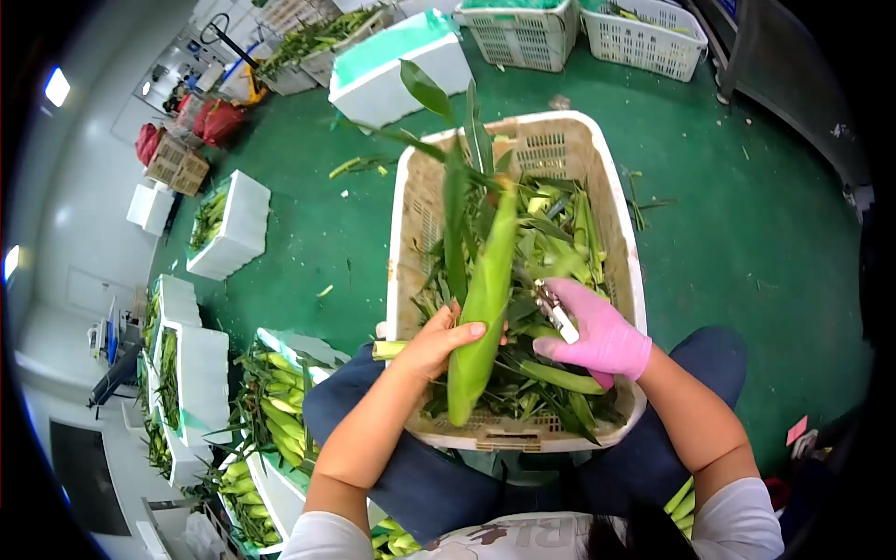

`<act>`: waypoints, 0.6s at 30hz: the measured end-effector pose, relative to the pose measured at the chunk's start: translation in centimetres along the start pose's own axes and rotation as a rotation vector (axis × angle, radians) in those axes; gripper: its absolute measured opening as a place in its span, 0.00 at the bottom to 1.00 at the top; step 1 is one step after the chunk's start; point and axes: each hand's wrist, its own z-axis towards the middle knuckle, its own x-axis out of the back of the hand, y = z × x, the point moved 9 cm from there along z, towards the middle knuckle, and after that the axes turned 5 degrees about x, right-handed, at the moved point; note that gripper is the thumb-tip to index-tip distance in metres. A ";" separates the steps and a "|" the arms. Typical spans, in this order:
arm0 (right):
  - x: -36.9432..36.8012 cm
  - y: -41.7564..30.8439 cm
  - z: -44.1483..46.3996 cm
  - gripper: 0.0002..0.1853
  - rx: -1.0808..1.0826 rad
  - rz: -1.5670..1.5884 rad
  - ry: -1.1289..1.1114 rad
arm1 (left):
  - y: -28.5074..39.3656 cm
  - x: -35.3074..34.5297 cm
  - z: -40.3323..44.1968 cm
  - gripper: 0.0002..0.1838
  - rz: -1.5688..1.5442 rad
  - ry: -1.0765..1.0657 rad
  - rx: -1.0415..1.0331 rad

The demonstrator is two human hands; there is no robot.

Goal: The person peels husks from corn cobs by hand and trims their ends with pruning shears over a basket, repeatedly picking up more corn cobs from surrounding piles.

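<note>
Bare and wrapped round the lower part of a green ear of corn point(485, 299), my left hand point(443, 341) holds it upright over the crate. Long leaves spread from the ear's upper end. My right hand point(597, 331), in a pink glove, is closed on a small metal tool with a white handle point(564, 324), just right of the ear and apart from it. Beneath both hands, the plastic crate point(611, 201) holds loose husks and leaves point(560, 238). A cut stalk end point(388, 350) lies by the crate's left rim.
White foam boxes of corn point(285, 411) stand at the left. Farther off are a foam box with green film point(401, 75), plastic crates point(649, 42) and a pallet jack point(245, 61). A dark metal frame point(793, 103) is at the right. Leaf scraps lie on the green floor point(317, 215).
</note>
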 end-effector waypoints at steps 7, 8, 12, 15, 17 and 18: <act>-1.9 1.1 1.6 0.44 0.127 -0.019 -0.058 | -3.8 4.5 -1.6 0.40 0.027 -0.017 0.299; -2.9 1.6 1.7 0.44 0.095 0.108 -0.110 | -4.8 4.4 -1.7 0.40 -0.039 -0.146 0.345; -5.4 4.1 1.6 0.27 0.005 0.281 -0.126 | -6.9 4.3 -2.1 0.39 -0.104 -0.206 0.491; -4.7 5.5 1.7 0.14 -0.098 0.088 -0.010 | -4.8 4.4 -0.8 0.36 0.005 0.034 0.327; -5.1 6.3 1.1 0.13 -0.219 0.182 -0.023 | -4.4 6.0 -0.3 0.36 0.152 0.153 0.301; -5.3 6.0 0.8 0.12 -0.246 0.244 -0.036 | -4.1 6.9 -0.3 0.36 0.228 0.216 0.290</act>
